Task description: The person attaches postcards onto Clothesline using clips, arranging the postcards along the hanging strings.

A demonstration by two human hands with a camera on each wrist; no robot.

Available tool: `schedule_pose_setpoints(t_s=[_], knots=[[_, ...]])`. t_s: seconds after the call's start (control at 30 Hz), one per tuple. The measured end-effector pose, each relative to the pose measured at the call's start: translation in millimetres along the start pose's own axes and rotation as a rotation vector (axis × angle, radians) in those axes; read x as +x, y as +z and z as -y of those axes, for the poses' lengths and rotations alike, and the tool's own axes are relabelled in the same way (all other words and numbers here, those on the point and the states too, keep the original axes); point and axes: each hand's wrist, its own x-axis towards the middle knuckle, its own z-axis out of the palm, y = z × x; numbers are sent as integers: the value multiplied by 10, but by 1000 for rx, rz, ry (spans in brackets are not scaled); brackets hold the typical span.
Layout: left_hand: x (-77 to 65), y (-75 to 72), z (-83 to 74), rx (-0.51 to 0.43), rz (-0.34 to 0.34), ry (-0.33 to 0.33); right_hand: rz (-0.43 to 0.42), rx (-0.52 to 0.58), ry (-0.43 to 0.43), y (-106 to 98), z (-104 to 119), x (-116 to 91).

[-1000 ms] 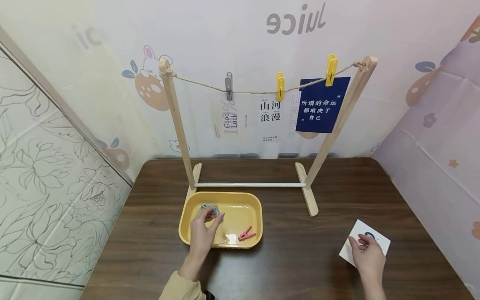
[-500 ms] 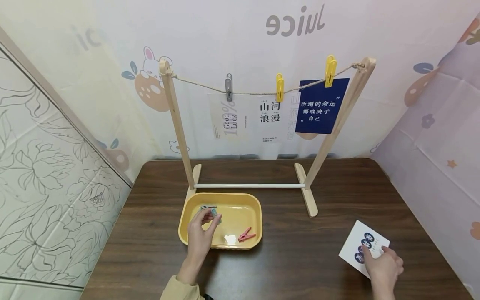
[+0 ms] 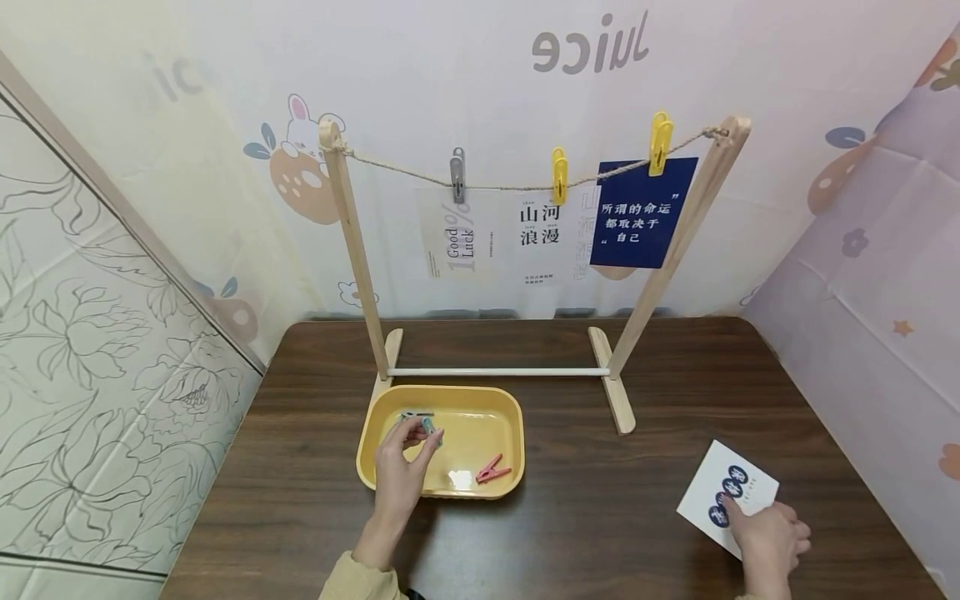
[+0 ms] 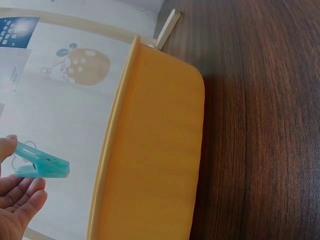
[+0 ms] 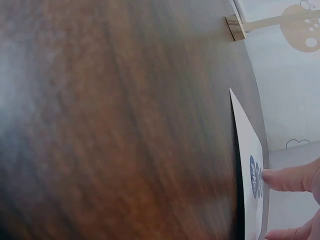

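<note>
In the head view my left hand (image 3: 401, 462) is over the yellow tray (image 3: 517, 442), pinching a teal clothespin (image 4: 50, 166) between thumb and fingers; the left wrist view shows its legs spread in the grip. A second teal clothespin (image 3: 417, 414) lies at the tray's back left, partly behind my fingers. A pink clothespin (image 3: 492, 468) lies at the front right inside. On the table at the right, my right hand (image 3: 768, 533) grips a white card (image 3: 708, 487) printed with dark blue round emblems. The thumb lies on its face; the other fingers bend at its right edge.
A wooden stand (image 3: 360, 275) carries a sagging rope (image 3: 510, 184) behind the tray. On it a grey clothespin (image 3: 457, 177) and two yellow ones (image 3: 559, 177) hold cards, among them a dark blue card (image 3: 633, 221). The table (image 3: 585, 517) has a brown wood-grain top.
My right hand has shifted from hovering over the white card's middle to its right edge, uncovering the emblems. The left hand has barely moved, still pinching the teal clothespin.
</note>
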Motion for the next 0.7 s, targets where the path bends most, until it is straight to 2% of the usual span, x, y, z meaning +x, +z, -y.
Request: schedule_pose_setpoints(t_s=[0.37, 0.7], knots=[[-10, 13, 4, 5, 0, 9, 86, -111, 120, -42, 98, 46], [-23, 20, 7, -1, -6, 25, 103, -205, 72, -108, 150, 59]])
